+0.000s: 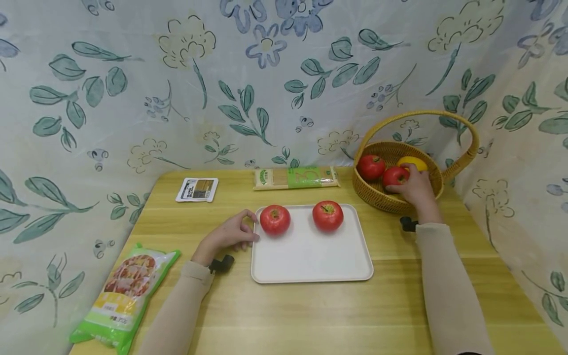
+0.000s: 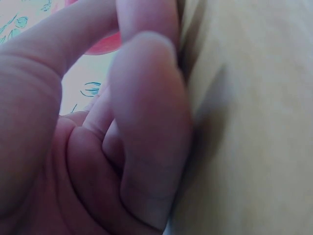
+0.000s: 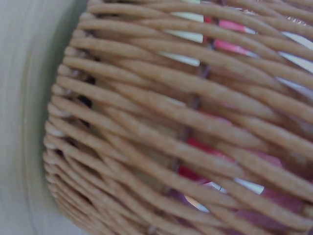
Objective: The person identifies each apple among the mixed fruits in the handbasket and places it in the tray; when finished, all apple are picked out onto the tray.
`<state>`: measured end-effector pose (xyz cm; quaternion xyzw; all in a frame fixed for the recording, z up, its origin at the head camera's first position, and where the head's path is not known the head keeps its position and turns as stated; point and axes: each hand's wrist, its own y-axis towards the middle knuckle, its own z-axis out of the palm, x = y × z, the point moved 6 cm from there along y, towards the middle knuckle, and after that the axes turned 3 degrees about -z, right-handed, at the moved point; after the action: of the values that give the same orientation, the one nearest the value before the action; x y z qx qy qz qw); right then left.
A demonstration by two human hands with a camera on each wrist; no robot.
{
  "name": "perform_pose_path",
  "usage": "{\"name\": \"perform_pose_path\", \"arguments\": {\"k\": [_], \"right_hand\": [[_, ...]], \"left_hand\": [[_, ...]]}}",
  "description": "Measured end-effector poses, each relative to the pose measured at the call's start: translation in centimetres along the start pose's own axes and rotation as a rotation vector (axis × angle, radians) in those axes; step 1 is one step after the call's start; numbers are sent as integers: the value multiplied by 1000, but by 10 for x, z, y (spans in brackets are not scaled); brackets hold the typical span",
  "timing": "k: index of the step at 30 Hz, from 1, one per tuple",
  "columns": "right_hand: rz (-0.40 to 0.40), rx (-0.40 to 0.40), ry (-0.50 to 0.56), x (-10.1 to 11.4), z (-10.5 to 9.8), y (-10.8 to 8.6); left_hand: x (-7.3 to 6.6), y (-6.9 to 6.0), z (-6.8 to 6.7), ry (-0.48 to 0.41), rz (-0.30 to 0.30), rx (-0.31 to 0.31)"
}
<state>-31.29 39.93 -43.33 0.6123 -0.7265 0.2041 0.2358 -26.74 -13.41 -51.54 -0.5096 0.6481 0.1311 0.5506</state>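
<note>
Right hand (image 1: 414, 187) is inside the round brown wicker basket with an arched handle (image 1: 377, 197), at the far right of the pale wooden bench (image 1: 310, 315); its fingers are bent round a glossy red apple (image 1: 394, 176), thumb on the apple's left side. This apple sits just right of a second red apple (image 1: 371, 167) and in front of a smooth yellow fruit (image 1: 413, 161). Held apple: nearly round, long axis cannot be told; stem hollow faces up, partly covered by the fingers. Left hand (image 1: 230, 230): fingers loosely bent, thumb and forefinger apart, at the left rim of a white rectangular tray (image 1: 310, 261), long axis left to right. On it, two red apples, stem hollows up: one (image 1: 275, 220) by the far left corner, one (image 1: 328, 217) near the far edge, right of middle. Behind, a long beige-and-green packet (image 1: 295, 178) lies roughly parallel to the tray's far edge.
</note>
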Motion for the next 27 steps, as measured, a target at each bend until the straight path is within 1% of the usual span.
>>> {"name": "perform_pose_path", "arguments": {"k": [3, 8, 12, 18, 20, 24, 27], "right_hand": [[3, -29, 16, 1, -1, -1], [15, -112, 76, 1, -4, -6], [-10, -155, 142, 6, -7, -13], [-74, -183, 258, 29, -9, -34], [-81, -185, 291, 39, -11, -43], [-106, -178, 328, 58, -14, -58], [-143, -170, 347, 71, -15, -66]], "left_hand": [[1, 0, 0, -1, 4, -2], [2, 0, 0, 1, 3, -3], [1, -1, 1, -3, 7, -3], [2, -1, 2, -9, 3, 2], [1, -1, 2, -11, 6, 2], [-1, -1, 2, -17, 13, 3], [-2, -2, 1, -16, 15, 5]]}}
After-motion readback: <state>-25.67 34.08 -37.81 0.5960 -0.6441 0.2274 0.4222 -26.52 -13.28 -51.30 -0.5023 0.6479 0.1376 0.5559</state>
